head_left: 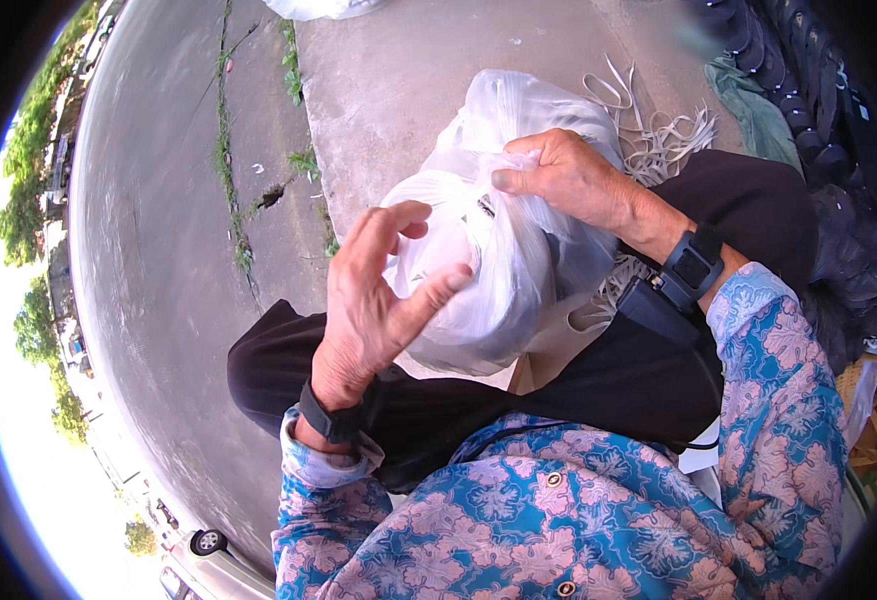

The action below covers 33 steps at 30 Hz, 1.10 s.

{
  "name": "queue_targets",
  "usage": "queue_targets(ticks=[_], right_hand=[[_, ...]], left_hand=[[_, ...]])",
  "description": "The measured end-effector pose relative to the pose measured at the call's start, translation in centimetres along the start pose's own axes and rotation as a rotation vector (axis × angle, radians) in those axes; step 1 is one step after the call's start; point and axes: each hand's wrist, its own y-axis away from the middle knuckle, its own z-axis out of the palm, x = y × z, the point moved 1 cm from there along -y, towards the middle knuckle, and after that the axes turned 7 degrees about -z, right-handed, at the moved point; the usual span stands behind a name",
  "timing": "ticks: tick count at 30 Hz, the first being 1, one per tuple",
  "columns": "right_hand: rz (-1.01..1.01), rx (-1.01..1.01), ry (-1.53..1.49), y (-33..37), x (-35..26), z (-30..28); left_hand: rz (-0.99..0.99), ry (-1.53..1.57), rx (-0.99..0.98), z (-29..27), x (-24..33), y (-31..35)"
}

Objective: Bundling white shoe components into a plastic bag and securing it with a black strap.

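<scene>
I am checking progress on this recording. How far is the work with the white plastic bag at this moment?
Done: the white plastic bag looks full and rests on the lap, its top gathered. In hand: the right hand pinches the bunched neck of the bag; the left hand is open beside it, fingers spread, touching or nearly touching its side. Left: no knot or tie is visible at the neck. White strips lie on the concrete behind.

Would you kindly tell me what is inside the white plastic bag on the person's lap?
The white plastic bag bulges with something pale and rounded, but the cloudy film hides what it is.
</scene>
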Motion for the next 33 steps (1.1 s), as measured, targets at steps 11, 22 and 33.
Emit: queue_targets(ticks=[11, 22, 33], right_hand=[[0.011, 0.054, -0.001, -0.1, -0.5, 0.5], [-0.020, 0.095, 0.006, -0.1, 0.1, 0.7], [-0.023, 0.131, -0.025, 0.0, 0.1, 0.9]], left_hand=[[-0.062, 0.018, -0.098, 5.6, 0.6, 3.0], [0.031, -0.208, 0.233, 6.3, 1.0, 2.4], [-0.143, 0.043, 0.154, 7.8, 0.5, 0.2]])
